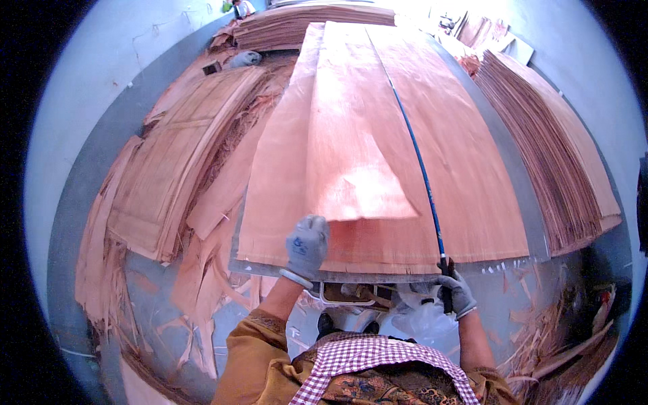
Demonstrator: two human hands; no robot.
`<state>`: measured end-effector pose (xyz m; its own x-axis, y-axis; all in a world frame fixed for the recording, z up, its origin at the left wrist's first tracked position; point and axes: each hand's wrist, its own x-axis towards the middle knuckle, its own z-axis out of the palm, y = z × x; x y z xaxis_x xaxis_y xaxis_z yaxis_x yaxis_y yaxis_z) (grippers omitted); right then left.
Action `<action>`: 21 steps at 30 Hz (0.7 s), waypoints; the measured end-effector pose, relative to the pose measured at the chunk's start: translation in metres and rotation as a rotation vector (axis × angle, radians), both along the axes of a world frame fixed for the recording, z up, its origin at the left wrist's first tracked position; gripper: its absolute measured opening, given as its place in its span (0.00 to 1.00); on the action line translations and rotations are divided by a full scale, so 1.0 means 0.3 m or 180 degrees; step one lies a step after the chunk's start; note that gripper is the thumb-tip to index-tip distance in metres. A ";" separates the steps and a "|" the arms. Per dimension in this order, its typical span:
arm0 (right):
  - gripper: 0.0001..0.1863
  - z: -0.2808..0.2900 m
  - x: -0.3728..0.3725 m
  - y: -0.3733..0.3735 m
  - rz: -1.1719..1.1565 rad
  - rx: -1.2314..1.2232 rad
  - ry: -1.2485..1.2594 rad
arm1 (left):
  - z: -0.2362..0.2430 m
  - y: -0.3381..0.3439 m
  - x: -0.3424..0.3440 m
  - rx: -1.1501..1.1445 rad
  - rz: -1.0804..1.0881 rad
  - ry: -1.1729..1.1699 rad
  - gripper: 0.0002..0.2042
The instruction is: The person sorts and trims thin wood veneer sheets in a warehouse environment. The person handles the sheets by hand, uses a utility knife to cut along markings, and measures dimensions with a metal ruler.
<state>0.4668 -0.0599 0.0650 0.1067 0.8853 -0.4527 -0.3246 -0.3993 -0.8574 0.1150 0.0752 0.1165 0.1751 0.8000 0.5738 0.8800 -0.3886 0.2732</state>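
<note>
My left hand (308,244), in a grey work glove, is closed at the near left corner of a thin reddish wood veneer sheet (347,155). That sheet's near edge is lifted and curls up, shadowing the layer beneath. My gloved right hand (460,295) is wrapped around the black handle of a long, thin blue rod (423,169). The rod points away from me across the veneer, its far tip near the sheet's far end. Underneath lies a wide flat veneer layer (472,223) covering most of the worktable.
Veneer stacks stand left (182,142), right (540,142) and at the far end (310,27). Torn veneer strips (202,297) litter the floor at left, with more scraps (553,351) at lower right. A clear plastic bag (422,317) sits below the table's near edge. Another person (243,8) is far back left.
</note>
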 end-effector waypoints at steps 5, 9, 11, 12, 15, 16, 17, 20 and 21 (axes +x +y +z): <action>0.19 -0.038 0.049 -0.010 -0.0108 -0.0097 0.0417 | 0.080 -0.004 -0.074 0.0703 0.0537 -0.2440 0.03; 0.21 -0.044 0.069 0.001 -0.0155 -0.0098 0.0716 | 0.104 -0.050 -0.101 0.0466 0.0514 -0.4875 0.05; 0.23 -0.109 0.132 0.005 -0.0115 -0.0077 0.0674 | 0.109 -0.065 -0.079 0.0337 0.0276 -0.5580 0.08; 0.22 -0.131 0.151 0.019 -0.0202 0.0030 0.0613 | 0.107 -0.068 -0.075 0.0273 0.0143 -0.5914 0.09; 0.21 -0.152 0.144 0.058 -0.0352 0.0329 0.0458 | -0.021 -0.094 -0.144 0.0077 -0.0015 -0.6304 0.09; 0.20 -0.150 0.141 0.062 -0.0412 0.0411 0.0365 | -0.059 -0.112 -0.157 0.0023 -0.0020 -0.6466 0.09; 0.20 -0.145 0.138 0.066 -0.0475 0.0496 0.0272 | -0.122 -0.137 -0.184 -0.0045 0.0278 -0.6447 0.10; 0.21 -0.086 0.125 0.057 -0.0507 0.0635 -0.0137 | -0.234 -0.188 -0.232 -0.0259 0.0277 -0.5947 0.14; 0.21 -0.093 0.167 0.038 -0.0629 0.0765 -0.0369 | -0.140 -0.210 -0.120 -0.0298 0.0318 -0.5954 0.17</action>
<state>0.5169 -0.0485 0.0370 0.3256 0.9223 -0.2081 -0.2704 -0.1201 -0.9552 0.0791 0.0120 0.0745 -0.5889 0.8023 -0.0973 -0.5272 -0.2901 0.7987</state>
